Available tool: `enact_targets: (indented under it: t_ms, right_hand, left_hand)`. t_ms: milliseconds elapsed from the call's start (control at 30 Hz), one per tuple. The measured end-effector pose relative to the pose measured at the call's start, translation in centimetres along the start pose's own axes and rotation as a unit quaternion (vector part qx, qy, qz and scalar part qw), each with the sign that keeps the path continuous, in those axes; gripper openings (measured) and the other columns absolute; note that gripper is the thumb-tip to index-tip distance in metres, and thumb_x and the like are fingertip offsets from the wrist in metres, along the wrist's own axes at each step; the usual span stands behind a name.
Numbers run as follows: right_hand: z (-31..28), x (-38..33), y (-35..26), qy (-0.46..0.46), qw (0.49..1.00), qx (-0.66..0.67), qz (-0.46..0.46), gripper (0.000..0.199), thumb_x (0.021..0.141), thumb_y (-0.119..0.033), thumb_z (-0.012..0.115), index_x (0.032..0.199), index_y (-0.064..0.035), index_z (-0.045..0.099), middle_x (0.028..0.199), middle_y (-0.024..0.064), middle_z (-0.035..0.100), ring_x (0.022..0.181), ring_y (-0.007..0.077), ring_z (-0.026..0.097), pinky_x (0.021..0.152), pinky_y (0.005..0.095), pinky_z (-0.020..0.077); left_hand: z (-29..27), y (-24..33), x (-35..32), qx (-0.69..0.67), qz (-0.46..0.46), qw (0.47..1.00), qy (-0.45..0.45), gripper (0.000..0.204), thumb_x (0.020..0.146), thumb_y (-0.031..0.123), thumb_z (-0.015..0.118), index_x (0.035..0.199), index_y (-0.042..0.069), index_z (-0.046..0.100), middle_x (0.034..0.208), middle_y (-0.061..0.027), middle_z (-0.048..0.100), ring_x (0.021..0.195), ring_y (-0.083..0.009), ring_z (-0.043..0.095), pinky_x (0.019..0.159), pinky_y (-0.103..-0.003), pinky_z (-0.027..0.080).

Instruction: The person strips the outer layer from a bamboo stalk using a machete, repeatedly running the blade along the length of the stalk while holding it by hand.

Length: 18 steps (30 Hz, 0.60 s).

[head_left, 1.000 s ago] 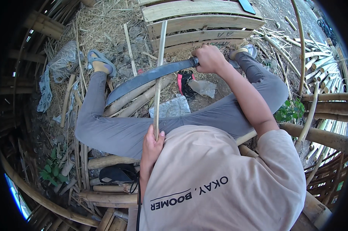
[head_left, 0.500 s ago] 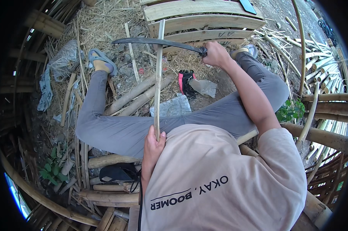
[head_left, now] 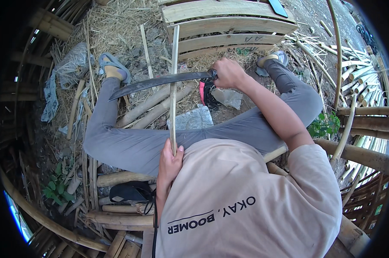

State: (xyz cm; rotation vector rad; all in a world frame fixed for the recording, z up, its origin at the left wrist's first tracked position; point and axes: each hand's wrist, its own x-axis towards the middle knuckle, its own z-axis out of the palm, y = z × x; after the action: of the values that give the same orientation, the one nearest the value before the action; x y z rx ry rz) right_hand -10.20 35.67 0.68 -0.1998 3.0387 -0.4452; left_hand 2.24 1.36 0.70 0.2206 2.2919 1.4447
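So, left of both hands: a sandalled foot (head_left: 112,69) on straw, grey plastic sheeting (head_left: 61,73) further out, bamboo poles (head_left: 151,107) lying just under the blade's tip. The left hand (head_left: 170,161) sits close to the chest, closed around the lower end of a thin bamboo strip (head_left: 173,86), thumb up along it. The strip runs straight up and away from that hand, between the knees, top end reaching the wooden slat panel (head_left: 229,26). The long curved blade (head_left: 160,81) crosses the strip about halfway up, edge touching or just at it; can't tell if it has bitten in. The right hand (head_left: 226,73) is fisted on the blade's handle, arm stretched out, right of the strip and well above the left hand. Below the right hand, a flat grey stone (head_left: 192,118) and a red-and-black item (head_left: 205,92) on the ground.

Judgement for doing this well: keep the left grip firm and well below the blade's crossing point, hold the strip steady, keep the edge at a shallow angle along the grain, cut away from the body, legs clear of the path.
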Motion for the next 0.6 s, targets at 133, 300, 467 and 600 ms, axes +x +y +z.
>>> enact_targets:
  t_ms: [133,300,467,600]
  right_hand:
    - [0.2,1.0,1.5,0.074,0.994,0.004,0.082,0.022,0.064,-0.018,0.068,0.075,0.001,0.07,0.077,0.0268,0.068,0.08,0.0417,0.069,0.079,0.0488,0.0561]
    - [-1.4,0.8,4.5,0.095,0.988,0.027,0.117,0.022,0.066,-0.015,0.065,0.078,0.003,0.07,0.079,0.0293,0.067,0.081,0.0431,0.068,0.08,0.0483,0.0562]
    - [-1.2,0.0,2.8,0.09,0.993,0.032,0.067,0.022,0.066,-0.015,0.065,0.079,0.0011,0.071,0.079,0.0286,0.067,0.081,0.0429,0.068,0.081,0.0485,0.056]
    - [-1.7,1.2,4.8,0.084,0.986,-0.001,0.142,0.022,0.065,-0.016,0.066,0.078,0.0016,0.07,0.079,0.0285,0.067,0.082,0.0432,0.068,0.082,0.049,0.0556]
  left_hand:
    - [-0.2,-0.8,-0.8,-0.003,0.014,1.0,-0.019,0.019,0.091,0.012,0.062,0.089,0.002,0.045,0.066,-0.0074,0.041,0.061,-0.0191,0.041,0.058,-0.035,0.038]
    - [-0.4,-0.5,-0.4,-0.007,0.014,0.999,-0.038,0.019,0.091,0.012,0.062,0.09,0.003,0.046,0.066,-0.0056,0.039,0.061,-0.0165,0.038,0.058,-0.034,0.037]
    - [-0.5,0.4,-0.7,-0.02,0.024,0.999,-0.043,0.019,0.091,0.013,0.062,0.091,0.003,0.046,0.069,-0.0047,0.04,0.064,-0.0149,0.038,0.059,-0.033,0.037]
    - [-0.5,-0.7,-0.7,-0.032,0.01,0.999,-0.04,0.019,0.091,0.014,0.062,0.092,0.003,0.046,0.07,-0.0033,0.04,0.065,-0.0143,0.038,0.059,-0.033,0.037]
